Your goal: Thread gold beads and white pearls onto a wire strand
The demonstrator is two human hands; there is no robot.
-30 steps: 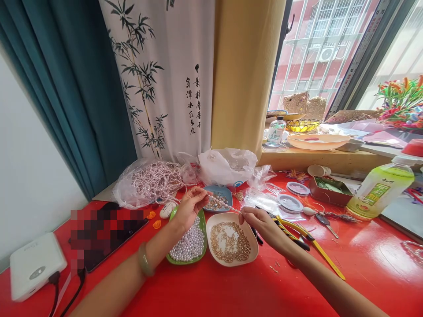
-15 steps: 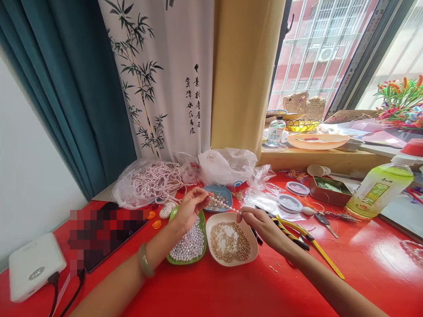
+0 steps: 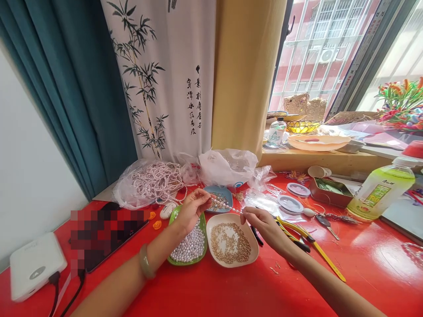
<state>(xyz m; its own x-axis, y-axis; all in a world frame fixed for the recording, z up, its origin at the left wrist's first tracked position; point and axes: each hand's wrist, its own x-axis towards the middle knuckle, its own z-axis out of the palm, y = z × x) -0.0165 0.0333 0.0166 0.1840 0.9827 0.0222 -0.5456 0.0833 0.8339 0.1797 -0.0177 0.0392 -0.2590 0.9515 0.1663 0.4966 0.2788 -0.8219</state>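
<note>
My left hand and my right hand hold the two ends of a short beaded strand stretched between them above the dishes. My left wrist wears a green bangle. Under my left hand sits a green dish full of white pearls. A white dish of small gold beads lies below the strand, next to my right hand. Behind the strand is a blue dish with mixed beads.
A bag of pink pearl strands and white plastic bags lie at the back. Yellow-handled pliers, round lids, a brown tin, a green bottle, a power bank and a dark tablet rest on the red table.
Both hands have stayed over the dishes with the strand between them; my left fingers shifted slightly right along it. The view moved a little.
</note>
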